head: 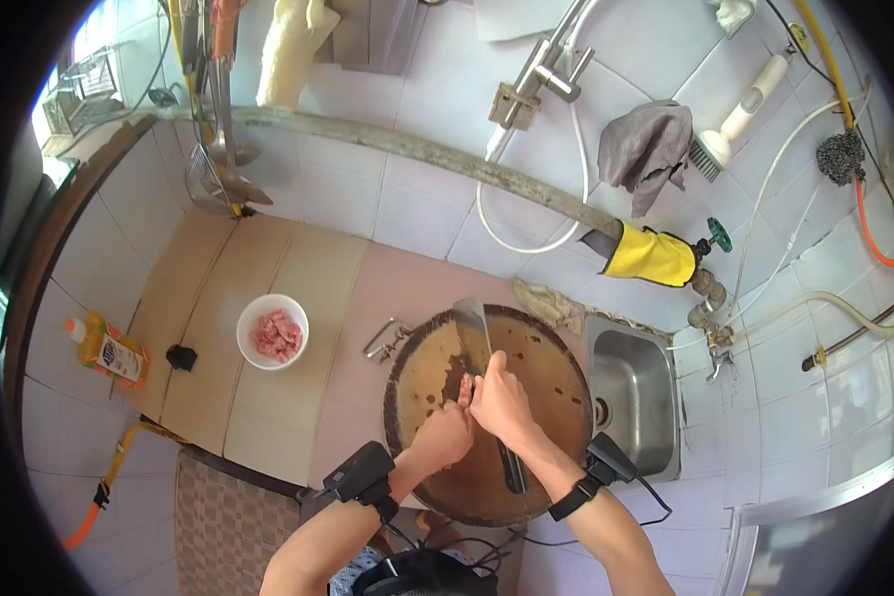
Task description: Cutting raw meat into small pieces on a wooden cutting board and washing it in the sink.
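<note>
A round wooden chopping block [555, 395] stands before me, with wet dark patches on its top. My left hand [445, 436] is closed on a small strip of raw pink meat [465, 389] that sticks up from its fingers. Close against it, my right hand [502, 398] is wrapped around the blade of a cleaver [474, 324], thumb pointing up the blade. Its black handle shows below my right wrist; my hand covers the middle. A white bowl [303, 344] of raw meat pieces [276, 335] stands on the counter to the left.
A metal sink [637, 380] adjoins the block's right side, with a cloth [547, 305] behind. Left on the counter are a metal handle [387, 339], a small black object [182, 357] and a yellow bottle [115, 354]. A pipe [387, 141] crosses the back; utensils [223, 141] hang at left.
</note>
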The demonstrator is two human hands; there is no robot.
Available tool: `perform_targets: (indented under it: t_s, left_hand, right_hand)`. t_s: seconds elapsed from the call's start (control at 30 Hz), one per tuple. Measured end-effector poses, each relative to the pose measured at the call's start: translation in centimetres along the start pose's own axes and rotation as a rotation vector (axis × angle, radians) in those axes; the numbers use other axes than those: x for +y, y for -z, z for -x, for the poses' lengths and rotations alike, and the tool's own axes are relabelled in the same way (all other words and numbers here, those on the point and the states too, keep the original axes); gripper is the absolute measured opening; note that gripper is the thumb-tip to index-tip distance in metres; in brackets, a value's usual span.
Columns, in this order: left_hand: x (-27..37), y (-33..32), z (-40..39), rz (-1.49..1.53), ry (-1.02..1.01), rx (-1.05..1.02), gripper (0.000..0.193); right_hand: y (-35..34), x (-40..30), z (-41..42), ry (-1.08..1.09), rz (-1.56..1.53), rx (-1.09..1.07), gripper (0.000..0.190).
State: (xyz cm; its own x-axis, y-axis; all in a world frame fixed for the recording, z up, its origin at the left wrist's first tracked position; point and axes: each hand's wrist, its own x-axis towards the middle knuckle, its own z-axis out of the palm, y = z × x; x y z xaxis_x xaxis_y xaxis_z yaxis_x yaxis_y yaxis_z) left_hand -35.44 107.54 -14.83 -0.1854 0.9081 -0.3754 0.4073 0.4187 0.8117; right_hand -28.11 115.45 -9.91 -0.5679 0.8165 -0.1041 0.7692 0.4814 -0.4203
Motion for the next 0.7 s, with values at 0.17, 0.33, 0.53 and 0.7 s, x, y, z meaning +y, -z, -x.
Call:
perform_targets:
  t_s: [0.17, 0.33, 0.53, 0.7]
  left_hand:
    - [-0.2, 0.4, 0.4, 0.009, 0.027, 0.022, 0.041]
    - [-1.4, -0.3, -0.3, 0.006, -0.008, 0.020, 0.040]
    - [-1.2, -0.5, -0.1, 0.003, 0.037, 0.041, 0.039]
    - [-1.3, -0.8, 0.4, -0.024, -0.035, 0.037, 0.039]
  right_hand:
    - [-1.0, 1.8, 5.2, -0.022, -0.025, -0.076, 0.031]
    - [-0.7, 0.6, 1.8, -0.014, -0.029, 0.006, 0.030]
    - [-1.3, 1.7, 5.3, -0.014, -0.040, -0.030, 0.028]
    - [0.1, -0.2, 2.2, -0.028, -0.066, 0.009, 0.030]
